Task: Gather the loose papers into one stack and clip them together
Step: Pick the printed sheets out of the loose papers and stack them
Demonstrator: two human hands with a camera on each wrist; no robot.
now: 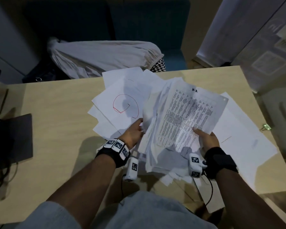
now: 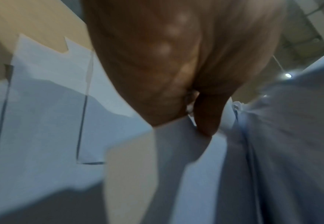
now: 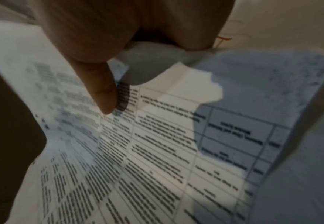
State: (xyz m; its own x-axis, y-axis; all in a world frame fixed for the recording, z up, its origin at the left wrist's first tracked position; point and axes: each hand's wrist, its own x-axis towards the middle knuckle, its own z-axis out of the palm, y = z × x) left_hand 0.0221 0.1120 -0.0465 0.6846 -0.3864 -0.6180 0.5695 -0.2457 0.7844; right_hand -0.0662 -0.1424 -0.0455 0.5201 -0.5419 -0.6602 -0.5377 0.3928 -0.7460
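Where the right hand point(image 1: 208, 139) grips, the stack point(image 1: 180, 123) hides its fingers.

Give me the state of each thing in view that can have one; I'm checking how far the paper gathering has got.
Bundle of papers: lifted, ragged, unclipped, printed sheet on top.
Left hand: grips the bundle's left edge.
Right hand: grips the bundle's right side, thumb on top.
Loose sheets: fanned flat on the table, ungathered.
Binder clip: lying unused at the table's right edge.
Dark tablet-like slab: flat on the table.
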